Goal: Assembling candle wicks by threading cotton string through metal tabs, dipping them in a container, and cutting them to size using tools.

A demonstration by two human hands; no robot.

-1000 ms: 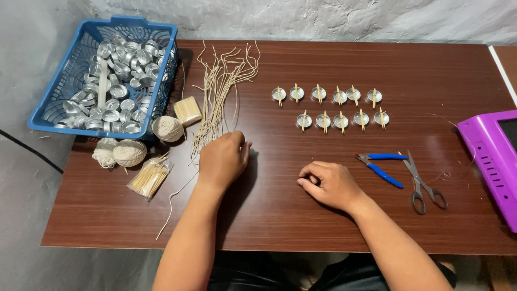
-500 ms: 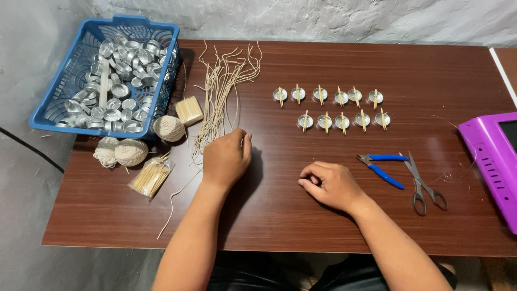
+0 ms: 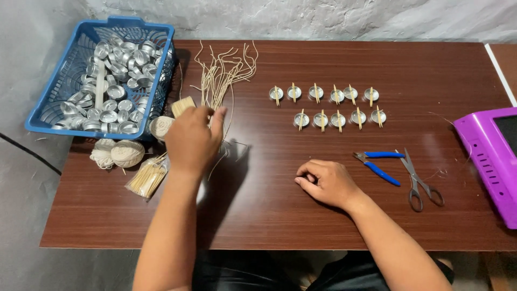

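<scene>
The left hand [image 3: 192, 138] reaches out with fingers curled down onto the near end of the loose bundle of pale wicks [image 3: 221, 81], though whether it pinches one strand or several is hidden under the knuckles; the wicks fan away beyond its fingertips, just right of the blue basket [image 3: 47, 105] of metal cups. The strands lie tangled, so lifting one could drag its neighbours along and scatter them. The right hand [image 3: 326, 182] rests loosely curled on the table, well to the right, with pliers [image 3: 379, 164] beyond it.
</scene>
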